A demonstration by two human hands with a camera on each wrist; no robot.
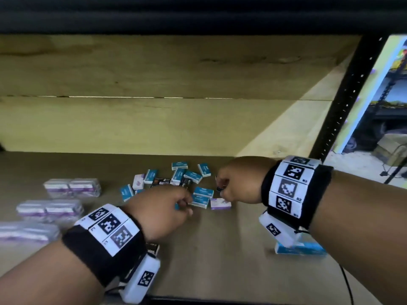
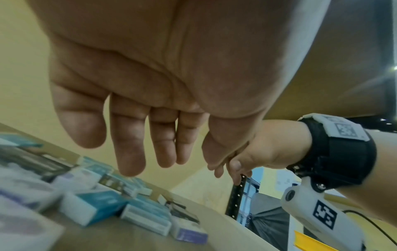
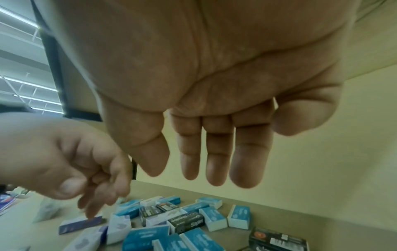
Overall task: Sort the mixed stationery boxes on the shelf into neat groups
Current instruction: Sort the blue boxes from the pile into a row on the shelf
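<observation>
Two hands hover over a heap of small stationery boxes on a shelf.

At the left, purple-and-white packs [image 1: 72, 187] lie in neat rows on the shelf board [image 1: 220, 249]. The left hand [image 1: 163, 211] is above the near edge of the mixed heap [image 1: 176, 179] of blue, black and purple boxes; its fingers hang almost straight and hold nothing. The right hand [image 1: 240, 180] is over the heap's right side, its fingers relaxed and also without anything in them. Under the right wrist lies one blue box [image 1: 301, 248].
</observation>
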